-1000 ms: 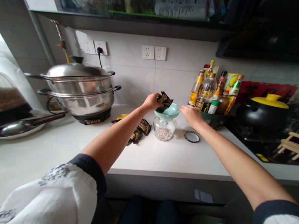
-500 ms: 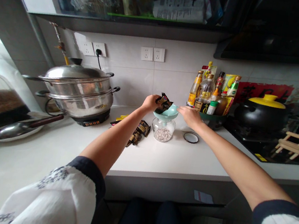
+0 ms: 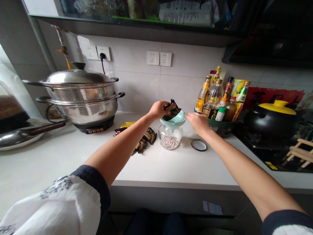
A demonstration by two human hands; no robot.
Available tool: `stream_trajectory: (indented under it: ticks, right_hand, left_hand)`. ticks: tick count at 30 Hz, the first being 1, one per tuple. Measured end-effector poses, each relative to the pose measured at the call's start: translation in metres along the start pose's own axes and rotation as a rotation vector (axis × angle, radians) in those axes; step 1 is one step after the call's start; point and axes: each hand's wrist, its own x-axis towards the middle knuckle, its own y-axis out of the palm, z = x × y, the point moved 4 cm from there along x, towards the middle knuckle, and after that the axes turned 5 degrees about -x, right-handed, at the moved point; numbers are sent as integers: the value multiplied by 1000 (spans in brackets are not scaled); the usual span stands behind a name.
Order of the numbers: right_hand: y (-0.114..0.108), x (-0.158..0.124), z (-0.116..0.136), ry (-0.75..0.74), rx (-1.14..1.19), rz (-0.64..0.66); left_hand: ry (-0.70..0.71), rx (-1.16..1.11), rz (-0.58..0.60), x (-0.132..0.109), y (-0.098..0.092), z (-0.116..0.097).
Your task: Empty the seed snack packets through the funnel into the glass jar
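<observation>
My left hand (image 3: 158, 109) is closed on a small black packet (image 3: 172, 109), which tilts over a pale green funnel (image 3: 172, 121). The funnel sits in the mouth of a clear glass jar (image 3: 169, 135), partly filled with light, grainy flakes. At the funnel's right rim, my right hand (image 3: 198, 123) pinches its edge. A round lid (image 3: 199, 145) with a dark rim lies on the counter to the right of the jar. Several more black packets (image 3: 149, 136) lie left of the jar, partly hidden by my left forearm.
A two-tier steel steamer (image 3: 80, 94) stands on the left of the white counter (image 3: 160, 169). Bottles of seasoning (image 3: 213, 98) crowd a tray behind my right hand. Further right, a black pot with a yellow lid (image 3: 278, 106) and a small wooden rack (image 3: 302, 153) stand on the stove.
Hardly anything differs. The view has shifted slightly; the packet stays tilted over the funnel, and both hands keep their hold.
</observation>
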Motion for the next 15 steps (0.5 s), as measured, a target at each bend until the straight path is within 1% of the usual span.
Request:
stream_trajectory:
  ticks: [8, 15]
  right_hand:
    - [-1, 0, 1, -9, -19, -12]
    - [1, 0, 0, -13, -29, -14]
  left_hand:
    - [61, 39, -13, 3, 4, -7]
    - [50, 61, -4, 5, 5, -10]
